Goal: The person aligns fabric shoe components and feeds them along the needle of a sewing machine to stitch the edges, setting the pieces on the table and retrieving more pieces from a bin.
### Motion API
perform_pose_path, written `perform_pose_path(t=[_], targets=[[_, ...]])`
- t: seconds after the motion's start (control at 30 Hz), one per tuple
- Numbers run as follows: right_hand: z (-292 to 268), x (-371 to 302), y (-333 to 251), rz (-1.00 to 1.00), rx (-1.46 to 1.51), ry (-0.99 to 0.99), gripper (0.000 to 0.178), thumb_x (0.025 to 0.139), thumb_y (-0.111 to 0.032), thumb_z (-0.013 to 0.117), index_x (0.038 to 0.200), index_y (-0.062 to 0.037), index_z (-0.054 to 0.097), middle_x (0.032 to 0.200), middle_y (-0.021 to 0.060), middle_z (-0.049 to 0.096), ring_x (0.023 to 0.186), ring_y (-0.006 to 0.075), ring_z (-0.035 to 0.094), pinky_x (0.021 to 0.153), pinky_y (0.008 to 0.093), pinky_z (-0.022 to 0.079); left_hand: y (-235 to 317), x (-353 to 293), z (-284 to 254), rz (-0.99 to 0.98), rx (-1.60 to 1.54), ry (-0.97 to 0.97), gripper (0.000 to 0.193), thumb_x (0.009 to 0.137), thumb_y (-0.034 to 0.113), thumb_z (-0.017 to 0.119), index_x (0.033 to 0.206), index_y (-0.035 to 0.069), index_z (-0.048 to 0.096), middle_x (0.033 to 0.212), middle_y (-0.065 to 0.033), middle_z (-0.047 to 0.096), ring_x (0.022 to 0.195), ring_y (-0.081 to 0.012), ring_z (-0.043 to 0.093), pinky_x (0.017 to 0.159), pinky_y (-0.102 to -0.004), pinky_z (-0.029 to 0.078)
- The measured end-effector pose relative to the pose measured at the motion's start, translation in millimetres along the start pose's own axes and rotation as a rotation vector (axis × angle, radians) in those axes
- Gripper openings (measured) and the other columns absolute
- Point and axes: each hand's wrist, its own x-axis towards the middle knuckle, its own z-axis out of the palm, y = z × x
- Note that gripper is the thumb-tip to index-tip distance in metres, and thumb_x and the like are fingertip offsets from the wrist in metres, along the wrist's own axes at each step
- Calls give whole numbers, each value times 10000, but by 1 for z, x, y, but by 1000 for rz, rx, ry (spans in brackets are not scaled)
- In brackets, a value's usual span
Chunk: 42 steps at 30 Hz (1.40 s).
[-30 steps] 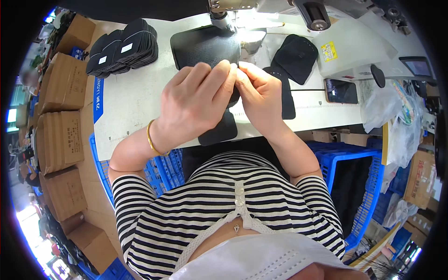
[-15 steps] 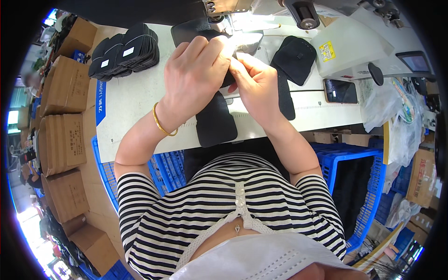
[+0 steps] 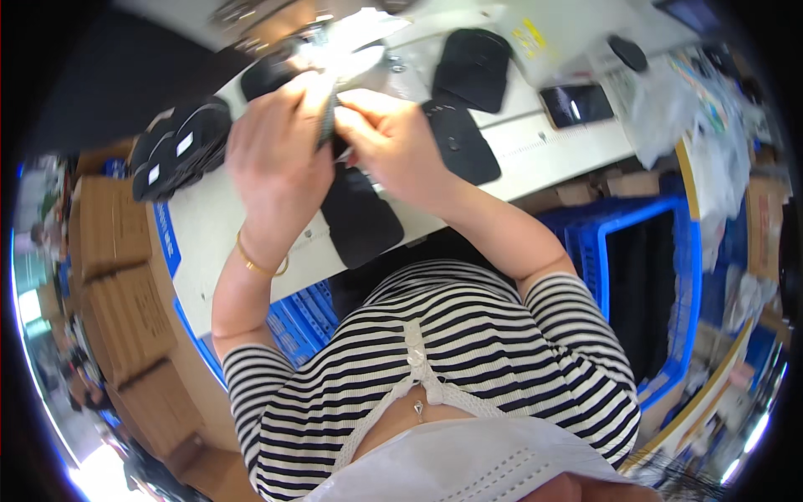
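Note:
Close in front of the brightly lit head of a sewing machine (image 3: 314, 42), my two hands meet around a black fabric piece (image 3: 327, 121). My left hand (image 3: 280, 155), smeared by motion, has its fingers curled over the piece's left side. Thumb and fingers of my right hand (image 3: 397, 142) pinch the same piece from the right. Much of it is hidden between the hands. Just below them a flat black pad (image 3: 361, 219) lies at the table's front edge. Another black pad (image 3: 462, 142) rests right of my right hand, with more rounded black pads (image 3: 473, 69) behind it.
Bundled black pads with white labels (image 3: 182, 146) sit on the left of the white table (image 3: 222, 238). A phone (image 3: 577, 105) lies at the right, beside clear plastic bags (image 3: 661, 109). Blue crates (image 3: 690, 293) stand below the table, cardboard boxes (image 3: 125, 318) along the left.
The whole view has swung, so table and hands appear further left and tilted. Both hands still hold the black piece by the machine head. My left hand has become blurred.

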Motion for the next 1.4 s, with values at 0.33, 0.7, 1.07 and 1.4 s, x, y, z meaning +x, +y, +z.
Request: perform_pose_path(t=[0.33, 0.7, 1.07, 1.4], targets=[[-42, -62, 4, 26, -115, 30, 205, 926, -158, 596, 1046, 2, 641, 819, 112, 714, 725, 171, 703, 661, 288, 540, -28, -19, 25, 105, 288, 77, 340, 742, 40, 698, 1081, 46, 699, 1050, -90, 678, 857, -286, 658, 762, -385, 515], [-111, -146, -3, 59, 119, -37, 221, 902, -240, 650, 819, -37, 678, 677, 68, 694, 574, 171, 654, 542, 292, 481, -237, -20, 243, -31, 476, 60, 658, 849, 458, 668, 1314, 8, 548, 1176, -213, 657, 1119, -375, 613, 979, -441, 462], [-228, -242, -73, -387, 1008, -370, 481, 860, -442, 710, 632, -23, 654, 521, 10, 565, 493, 88, 574, 460, 229, 417, -120, -29, 182, 140, 459, -276, 628, 849, 455, 663, 1295, 23, 568, 1176, -207, 658, 1118, -381, 610, 975, -443, 461], [-263, -273, -90, -861, 667, -50, 636, 688, -572, 794, 595, -60, 429, 488, -4, 401, 376, 160, 472, 339, 270, 352, -84, -23, 160, 133, 520, -430, 599, 849, 453, 658, 1276, 38, 589, 1176, -201, 660, 1117, -386, 607, 971, -446, 460]])
